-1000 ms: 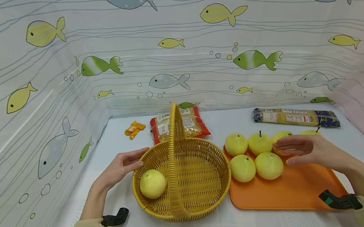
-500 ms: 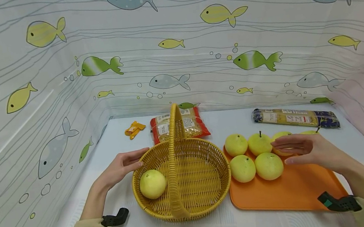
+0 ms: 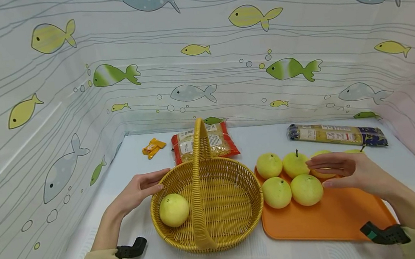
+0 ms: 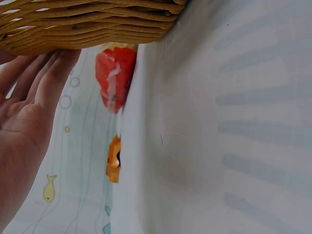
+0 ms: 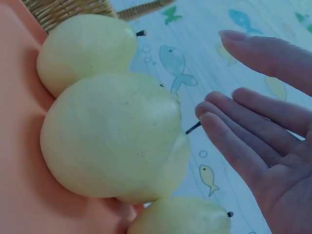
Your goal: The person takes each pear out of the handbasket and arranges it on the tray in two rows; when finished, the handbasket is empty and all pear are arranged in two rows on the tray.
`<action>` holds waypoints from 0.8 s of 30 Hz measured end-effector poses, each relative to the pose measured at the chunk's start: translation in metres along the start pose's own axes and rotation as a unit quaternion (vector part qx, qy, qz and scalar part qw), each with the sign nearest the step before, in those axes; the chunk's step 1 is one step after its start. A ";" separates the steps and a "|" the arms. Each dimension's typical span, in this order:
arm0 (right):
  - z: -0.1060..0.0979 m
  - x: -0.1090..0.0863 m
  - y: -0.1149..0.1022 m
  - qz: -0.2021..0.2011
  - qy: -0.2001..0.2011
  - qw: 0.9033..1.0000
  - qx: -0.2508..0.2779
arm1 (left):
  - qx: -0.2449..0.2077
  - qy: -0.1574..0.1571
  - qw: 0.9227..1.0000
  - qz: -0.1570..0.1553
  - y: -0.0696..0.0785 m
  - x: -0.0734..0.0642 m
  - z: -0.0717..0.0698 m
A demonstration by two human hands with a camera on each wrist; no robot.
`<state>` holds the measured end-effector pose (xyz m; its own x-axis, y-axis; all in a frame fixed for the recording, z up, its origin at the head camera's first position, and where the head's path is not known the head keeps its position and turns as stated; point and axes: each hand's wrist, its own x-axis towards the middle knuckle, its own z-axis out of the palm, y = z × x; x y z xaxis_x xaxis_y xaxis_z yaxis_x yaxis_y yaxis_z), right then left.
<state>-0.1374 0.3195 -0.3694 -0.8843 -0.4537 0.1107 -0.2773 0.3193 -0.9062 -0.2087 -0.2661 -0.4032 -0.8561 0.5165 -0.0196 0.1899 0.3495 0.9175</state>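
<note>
In the head view my left hand [image 3: 136, 193] is at the left rim of a yellow wicker basket [image 3: 254, 188] with a tall handle. Its straight fingers lie against the basket's woven side in the left wrist view. One round pale-yellow pear [image 3: 174, 210] sits in the basket, left of the handle. My right hand [image 3: 354, 170] hovers over the orange tray [image 3: 318, 223], thumb apart from extended fingers, holding nothing. Several similar pears stand along the tray's back and left; the nearest pear [image 3: 306, 189] is right by the thumb tip. The hand partly hides the pears behind it.
A red-edged clear food bag [image 3: 217, 143] lies behind the basket. Small orange wrapped packets [image 3: 153, 147] are at the back left. A long packet [image 3: 336, 135] with dark blue ends lies behind the tray. A fish-print curtain [image 3: 223, 68] encloses the back and sides.
My right hand has drifted slightly left, closer to the nearest pear. The left hand, basket and pears stay in place.
</note>
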 end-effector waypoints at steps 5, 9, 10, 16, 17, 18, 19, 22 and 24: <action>0.006 0.002 -0.004 -0.027 -0.004 0.999 0.029 | 0.000 -0.001 1.000 -0.002 0.001 -0.001 0.000; 0.014 0.004 -0.010 -0.044 -0.003 0.998 0.042 | -0.001 -0.001 1.000 -0.002 0.002 -0.001 0.000; 0.016 0.005 -0.012 -0.046 -0.001 0.998 0.042 | -0.001 -0.001 1.000 -0.002 0.003 -0.001 0.000; 0.029 0.008 -0.020 -0.043 0.014 0.998 0.041 | -0.001 -0.001 1.000 -0.003 0.003 0.000 0.000; 0.032 0.008 -0.022 -0.040 0.019 0.998 0.036 | -0.001 -0.001 1.000 -0.003 0.002 0.000 0.000; 0.034 0.008 -0.024 -0.037 0.023 0.999 0.031 | -0.001 -0.001 1.000 -0.002 0.002 0.001 0.000; 0.036 0.008 -0.025 -0.035 0.027 0.999 0.027 | 0.000 -0.001 1.000 -0.002 0.002 0.001 0.000; 0.044 0.009 -0.031 -0.033 0.037 0.999 0.019 | -0.002 -0.001 1.000 -0.003 0.002 0.000 0.001; 0.049 0.010 -0.033 -0.041 0.041 0.998 0.023 | -0.002 -0.001 1.000 -0.004 0.002 0.000 0.001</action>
<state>-0.1190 0.2633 -0.3581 -0.8877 -0.4061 0.2172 -0.3344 0.2441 -0.9103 -0.2084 -0.2646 -0.4016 -0.8562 0.5159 -0.0279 0.1811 0.3503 0.9189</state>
